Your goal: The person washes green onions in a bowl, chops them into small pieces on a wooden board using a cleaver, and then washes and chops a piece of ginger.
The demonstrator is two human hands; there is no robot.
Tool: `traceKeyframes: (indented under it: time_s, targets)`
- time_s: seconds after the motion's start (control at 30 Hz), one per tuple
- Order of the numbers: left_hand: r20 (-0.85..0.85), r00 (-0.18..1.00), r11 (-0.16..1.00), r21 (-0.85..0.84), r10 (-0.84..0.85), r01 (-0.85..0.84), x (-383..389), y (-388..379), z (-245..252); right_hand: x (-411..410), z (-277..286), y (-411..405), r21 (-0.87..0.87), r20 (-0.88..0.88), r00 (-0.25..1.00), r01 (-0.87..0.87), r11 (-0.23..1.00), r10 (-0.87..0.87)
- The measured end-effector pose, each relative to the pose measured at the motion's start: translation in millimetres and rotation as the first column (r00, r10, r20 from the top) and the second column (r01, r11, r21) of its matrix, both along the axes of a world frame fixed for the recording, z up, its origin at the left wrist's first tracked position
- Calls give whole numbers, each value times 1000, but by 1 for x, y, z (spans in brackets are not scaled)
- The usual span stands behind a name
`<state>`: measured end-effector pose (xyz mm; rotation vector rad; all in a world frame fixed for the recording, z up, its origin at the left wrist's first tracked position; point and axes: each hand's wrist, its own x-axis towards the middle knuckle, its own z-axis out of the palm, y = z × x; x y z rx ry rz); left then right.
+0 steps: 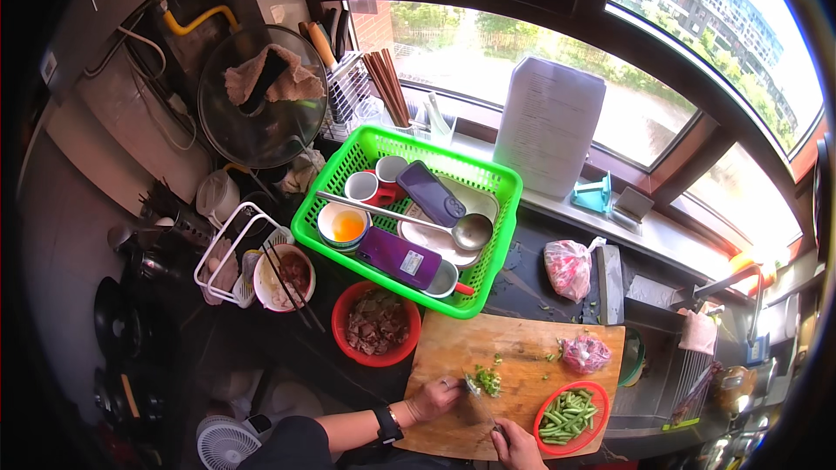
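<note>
My right hand (pixel 516 445) grips the handle of a kitchen knife (pixel 481 403) over the wooden cutting board (pixel 450 339). The blade points up and left, its tip by a small heap of chopped green onion (pixel 487 380). My left hand (pixel 436 398), with a ring and a wrist strap, lies on the board left of the blade, fingers bent; whether it holds anything is hidden. A red plastic basket of cut green beans (pixel 569 416) sits at the board's right, below a knotted plastic bag (pixel 586 354).
A green plastic basket (pixel 304 222) with mugs, a ladle and two phones stands behind the board. Left are a red bowl of sliced meat (pixel 375 326) and a bowl with chopsticks (pixel 283 277). A whetstone (pixel 611 284) lies behind the board; the sink (pixel 646 398) is right.
</note>
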<state>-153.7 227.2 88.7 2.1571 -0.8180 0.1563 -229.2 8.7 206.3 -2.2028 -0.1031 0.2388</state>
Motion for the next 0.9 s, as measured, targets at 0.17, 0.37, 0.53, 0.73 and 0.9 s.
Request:
traceKeyframes:
  time_s: [0.17, 0.37, 0.53, 0.73, 0.9]
  targets:
    - [19, 1000, 1000, 18, 2, -2, -1, 0, -6, -10, -5, -3, -18, -39, 999, 1, 1000, -1]
    - [3, 999, 999, -20, 48, -48, 0, -3, -1, 2, -4, 12, -110, -128, 992, -21, 994, 7]
    - [27, 999, 997, -57, 46, -44, -1, -3, -4, -10, -5, 1, -78, -65, 998, -16, 997, 11]
    - [14, 999, 998, -37, 43, -42, 0, -2, 2, 0, -11, 10, 36, 16, 999, 44, 998, -45]
    - [13, 999, 999, -28, 34, -33, 2, -2, 8, -6, 2, 0, 39, -105, 994, 13, 999, -8]
